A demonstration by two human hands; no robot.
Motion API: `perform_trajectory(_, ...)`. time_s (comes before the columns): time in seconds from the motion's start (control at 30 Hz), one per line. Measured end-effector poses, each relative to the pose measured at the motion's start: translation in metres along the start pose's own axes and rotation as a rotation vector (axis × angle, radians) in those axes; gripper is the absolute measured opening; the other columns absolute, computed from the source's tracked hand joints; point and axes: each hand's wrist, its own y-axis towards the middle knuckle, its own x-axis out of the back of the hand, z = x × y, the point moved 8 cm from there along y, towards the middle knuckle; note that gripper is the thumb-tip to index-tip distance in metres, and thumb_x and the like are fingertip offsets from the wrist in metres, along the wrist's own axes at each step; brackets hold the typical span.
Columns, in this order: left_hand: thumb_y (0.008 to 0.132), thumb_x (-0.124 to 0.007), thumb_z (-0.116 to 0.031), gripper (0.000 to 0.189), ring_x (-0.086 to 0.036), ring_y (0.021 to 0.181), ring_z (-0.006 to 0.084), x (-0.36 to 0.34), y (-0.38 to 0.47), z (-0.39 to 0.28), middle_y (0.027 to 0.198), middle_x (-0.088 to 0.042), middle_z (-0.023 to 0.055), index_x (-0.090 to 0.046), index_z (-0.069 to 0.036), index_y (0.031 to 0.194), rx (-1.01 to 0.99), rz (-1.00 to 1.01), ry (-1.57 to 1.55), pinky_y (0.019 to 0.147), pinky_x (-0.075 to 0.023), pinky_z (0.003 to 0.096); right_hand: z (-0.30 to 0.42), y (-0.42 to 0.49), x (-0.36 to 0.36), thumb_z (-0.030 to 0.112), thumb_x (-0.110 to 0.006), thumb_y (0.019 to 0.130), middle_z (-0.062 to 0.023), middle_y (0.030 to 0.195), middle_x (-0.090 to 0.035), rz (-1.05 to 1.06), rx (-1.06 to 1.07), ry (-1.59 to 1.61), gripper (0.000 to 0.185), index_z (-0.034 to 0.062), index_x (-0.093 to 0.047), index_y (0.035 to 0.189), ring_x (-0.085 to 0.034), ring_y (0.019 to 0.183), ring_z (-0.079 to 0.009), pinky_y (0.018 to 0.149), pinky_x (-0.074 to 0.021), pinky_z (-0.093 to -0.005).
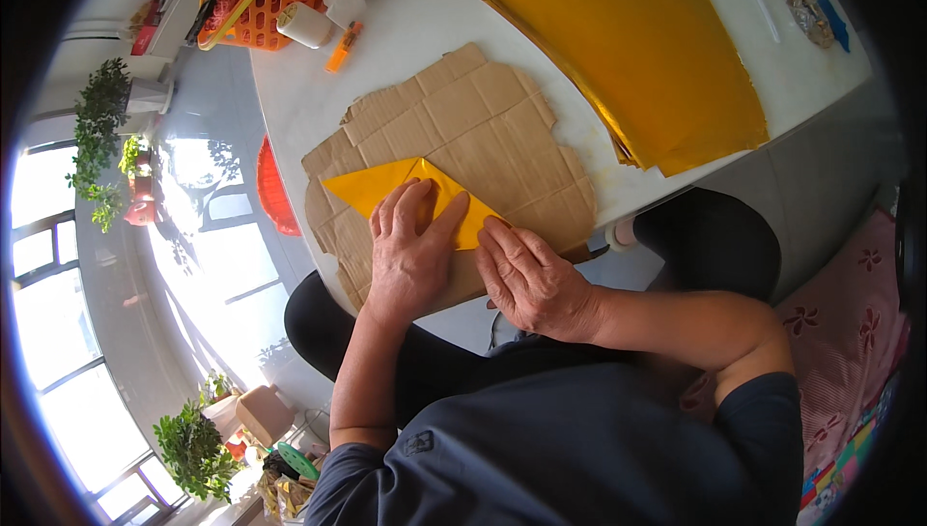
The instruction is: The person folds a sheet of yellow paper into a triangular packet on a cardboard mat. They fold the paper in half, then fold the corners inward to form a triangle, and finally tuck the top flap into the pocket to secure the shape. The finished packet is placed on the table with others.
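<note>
A folded sheet of gold paper lies on a flattened piece of corrugated cardboard at the near edge of the table. My left hand rests on the paper with its fingers spread, covering its lower middle. At the paper's right corner, my right hand lies with its fingers together and their tips on the folded edge. The palms hide part of the paper. A stack of large gold sheets lies to the right of the cardboard, its lower corner near the table's edge.
An orange plastic basket with pink yarn stands at the upper left, beside a white thread spool and an orange cutter. A red basin shows past the white table's left edge. A crumpled clear-wrapped item lies upper right.
</note>
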Motion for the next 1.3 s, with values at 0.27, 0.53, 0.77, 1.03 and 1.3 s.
perform_trajectory(0.27,0.084,-0.069,-0.009,0.045,-0.048,0.132,0.0383,0.003,0.001,-0.005,0.136,-0.052,0.0194,-0.070,-0.015,0.128,-0.007,0.011,0.026,0.111,-0.0362,0.0497,-0.011,-0.033,0.021,0.028,-0.061,0.096,-0.0317,0.120,-0.067,-0.021,-0.017,-0.049,0.054,-0.0168,-0.058,0.125,-0.059,0.128,-0.0463,0.107,-0.0500,-0.0525)
perform_trajectory(0.53,0.086,-0.070,-0.010,0.040,-0.048,0.131,0.0387,0.000,0.000,-0.006,0.136,-0.052,0.0190,-0.070,-0.014,0.125,-0.006,-0.014,0.007,0.111,-0.0364,0.0500,-0.028,-0.022,0.045,0.049,-0.068,0.092,-0.0354,0.140,-0.053,-0.124,-0.111,0.169,0.076,-0.0149,-0.054,0.131,-0.046,0.139,-0.0488,0.114,-0.0406,-0.0578)
perform_trajectory(0.77,0.087,-0.070,-0.009,0.039,-0.049,0.131,0.0392,-0.002,-0.002,-0.003,0.137,-0.051,0.0189,-0.071,-0.014,0.126,0.002,-0.018,0.015,0.111,-0.0368,0.0506,-0.031,0.018,0.012,0.065,-0.068,0.083,-0.0307,0.146,-0.050,0.051,-0.090,0.248,0.100,-0.0145,-0.050,0.141,-0.035,0.149,-0.0441,0.125,-0.0227,-0.0541)
perform_trajectory(1.03,0.091,-0.071,-0.013,0.047,-0.044,0.141,0.0412,0.002,-0.005,-0.018,0.149,-0.049,0.0206,-0.064,-0.006,0.137,-0.035,-0.005,0.022,0.119,-0.0314,0.0528,-0.020,0.014,-0.004,0.066,-0.056,0.089,-0.0297,0.146,-0.055,0.233,-0.006,-0.021,0.098,-0.0151,-0.048,0.144,-0.039,0.148,-0.0426,0.127,-0.0152,-0.0536)
perform_trajectory(1.3,0.096,-0.063,-0.044,0.087,-0.015,0.158,0.0417,-0.023,-0.047,-0.037,0.167,-0.023,0.0268,-0.026,0.004,0.159,0.125,0.384,0.095,0.125,-0.0042,0.0596,-0.018,0.016,-0.002,0.071,-0.055,0.087,-0.0323,0.143,-0.056,0.227,0.004,-0.052,0.104,-0.0168,-0.048,0.142,-0.039,0.148,-0.0422,0.127,-0.0170,-0.0539)
